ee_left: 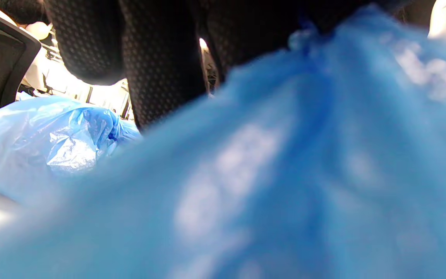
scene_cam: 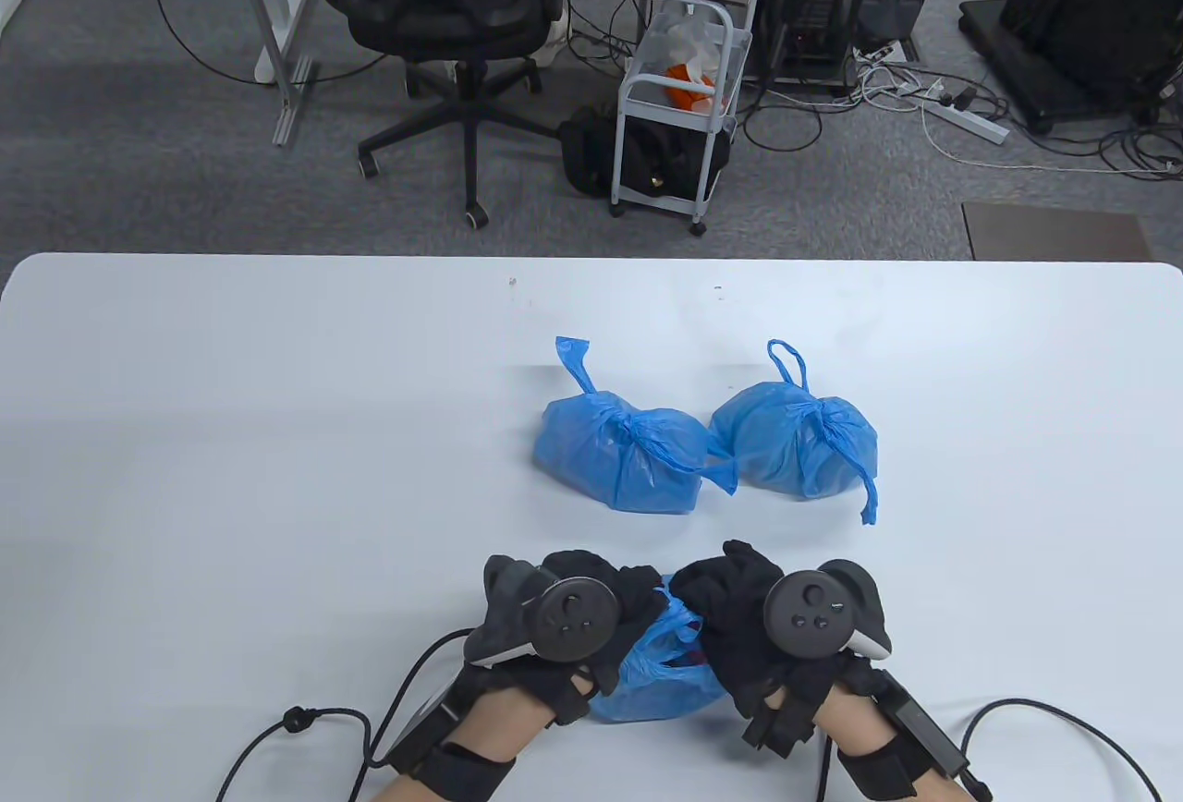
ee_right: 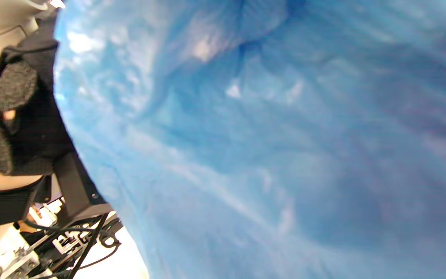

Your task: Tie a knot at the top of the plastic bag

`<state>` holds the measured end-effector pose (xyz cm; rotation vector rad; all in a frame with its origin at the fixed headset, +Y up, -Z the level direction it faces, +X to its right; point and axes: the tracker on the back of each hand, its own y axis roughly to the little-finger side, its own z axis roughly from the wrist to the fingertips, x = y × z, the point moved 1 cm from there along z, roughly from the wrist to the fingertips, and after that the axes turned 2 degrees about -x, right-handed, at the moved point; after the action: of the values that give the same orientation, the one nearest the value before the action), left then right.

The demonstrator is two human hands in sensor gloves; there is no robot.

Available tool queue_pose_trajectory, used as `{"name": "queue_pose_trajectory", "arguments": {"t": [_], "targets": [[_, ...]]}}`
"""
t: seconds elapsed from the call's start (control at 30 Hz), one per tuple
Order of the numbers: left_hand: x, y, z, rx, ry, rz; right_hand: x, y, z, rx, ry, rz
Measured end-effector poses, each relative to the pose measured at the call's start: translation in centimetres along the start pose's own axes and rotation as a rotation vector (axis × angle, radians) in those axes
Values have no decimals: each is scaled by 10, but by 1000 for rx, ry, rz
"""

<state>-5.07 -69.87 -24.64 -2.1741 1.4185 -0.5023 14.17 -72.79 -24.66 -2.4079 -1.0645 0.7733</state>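
Observation:
A blue plastic bag point(scene_cam: 658, 682) sits at the table's near edge between my two hands. My left hand point(scene_cam: 591, 599) and my right hand point(scene_cam: 716, 603) both close over the bag's top, where a blue handle loop point(scene_cam: 679, 622) shows between them. The fingers are mostly hidden under the gloves and trackers. The bag fills the left wrist view point(ee_left: 285, 174) as a blur, with my gloved fingers point(ee_left: 161, 58) above it. It also fills the right wrist view point(ee_right: 265, 147), where my left hand's glove point(ee_right: 14, 116) shows at the left.
Two tied blue bags stand mid-table, one on the left point(scene_cam: 621, 455) and one on the right point(scene_cam: 797, 437). The white table point(scene_cam: 231, 432) stretches wide on both sides. An office chair point(scene_cam: 444, 17) and a cart point(scene_cam: 679, 91) stand beyond its far edge.

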Motion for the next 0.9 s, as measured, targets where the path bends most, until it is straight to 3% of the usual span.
{"name": "queue_pose_trajectory", "arguments": {"t": [0.23,0.33,0.7,0.9], "targets": [[1,0,0,-5,10,-8,-2,-1,0,16,-27,-11],[1,-1,0,-7,8,-6,1,-1,-1,18,41,-25],[-1,7,-2,-56,23,-38,7,2,-2,74,114,52],[-11,16,-4,-149,38,38,15,1,-7,95,179,51]]}}
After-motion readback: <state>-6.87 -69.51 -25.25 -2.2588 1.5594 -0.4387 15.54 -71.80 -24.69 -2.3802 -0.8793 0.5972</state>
